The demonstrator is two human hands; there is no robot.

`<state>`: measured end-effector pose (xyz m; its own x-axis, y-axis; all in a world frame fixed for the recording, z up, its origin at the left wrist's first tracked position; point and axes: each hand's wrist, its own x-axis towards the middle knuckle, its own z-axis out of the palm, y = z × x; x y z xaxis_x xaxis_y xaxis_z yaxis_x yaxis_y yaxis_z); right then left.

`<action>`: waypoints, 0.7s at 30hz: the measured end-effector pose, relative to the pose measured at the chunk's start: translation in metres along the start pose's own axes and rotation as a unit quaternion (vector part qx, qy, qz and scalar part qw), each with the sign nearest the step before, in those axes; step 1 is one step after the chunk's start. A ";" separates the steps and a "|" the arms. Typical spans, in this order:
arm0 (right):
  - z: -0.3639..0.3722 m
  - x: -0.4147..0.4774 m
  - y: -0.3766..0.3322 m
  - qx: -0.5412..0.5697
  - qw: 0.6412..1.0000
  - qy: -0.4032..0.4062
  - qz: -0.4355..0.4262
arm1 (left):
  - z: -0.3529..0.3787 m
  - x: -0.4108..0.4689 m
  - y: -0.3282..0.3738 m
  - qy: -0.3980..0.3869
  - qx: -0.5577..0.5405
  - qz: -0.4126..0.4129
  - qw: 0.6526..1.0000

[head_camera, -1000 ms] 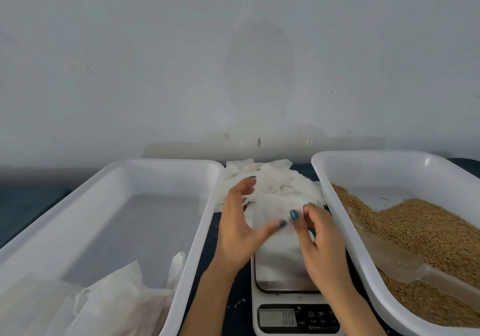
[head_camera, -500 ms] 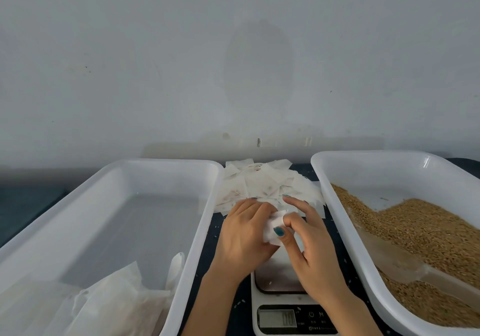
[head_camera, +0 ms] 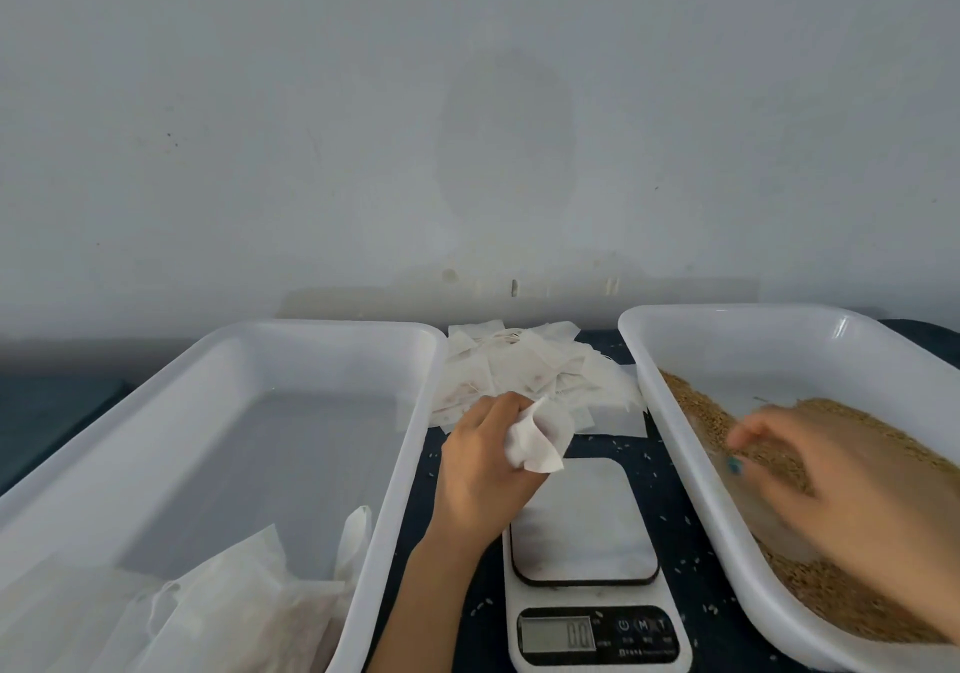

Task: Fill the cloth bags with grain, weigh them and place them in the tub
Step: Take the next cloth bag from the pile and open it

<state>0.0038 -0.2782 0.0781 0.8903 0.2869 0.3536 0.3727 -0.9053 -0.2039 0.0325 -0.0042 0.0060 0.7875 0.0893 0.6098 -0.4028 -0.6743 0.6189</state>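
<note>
1. We are at the filling step. Our left hand (head_camera: 483, 459) grips one empty bag (head_camera: 535, 438), bunched in curled fingers at the centre of the frame. It is held just above the scale (head_camera: 587, 568), not on it.
2. Our right hand (head_camera: 810, 469) is over the grain (head_camera: 857, 428) in the right tub (head_camera: 727, 314), at middle right. It is blurred, so we cannot tell whether it is slack or closed on the scoop (head_camera: 779, 534) lying under it.
3. Next, we judge, the scoop must be taken up and the bag's mouth held open close to that tub. That way little grain should spill on the worktop (head_camera: 691, 542) — loose kernels already lie there.
4. Count: two tubs, one scale, one scoop and one bag in hand. The pile (head_camera: 519, 371) of empty bags at upper centre overlaps too much to count — so do the stowed bags (head_camera: 234, 610) in the lower-left corner of the left tub (head_camera: 311, 332).
</note>
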 end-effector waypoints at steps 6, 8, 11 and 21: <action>0.041 -0.009 0.130 -0.181 0.950 -0.210 0.145 | 0.001 0.003 -0.003 -0.009 -0.026 -0.005 1.000; 0.058 -0.018 0.162 -0.194 0.938 -0.225 0.181 | 0.001 0.002 -0.004 -0.015 -0.028 -0.008 0.999; 0.086 -0.022 0.204 -0.190 0.947 -0.206 0.160 | 0.001 0.002 -0.003 -0.011 -0.028 -0.010 0.999; 0.032 0.021 0.181 -0.212 0.956 -0.192 0.061 | -0.001 0.002 -0.001 -0.026 -0.036 0.003 0.999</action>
<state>0.0983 -0.4257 0.0197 0.9813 0.1905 -0.0264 0.1919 -0.9619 0.1946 0.0338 -0.0031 0.0068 0.8076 0.0469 0.5879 -0.4379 -0.6200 0.6510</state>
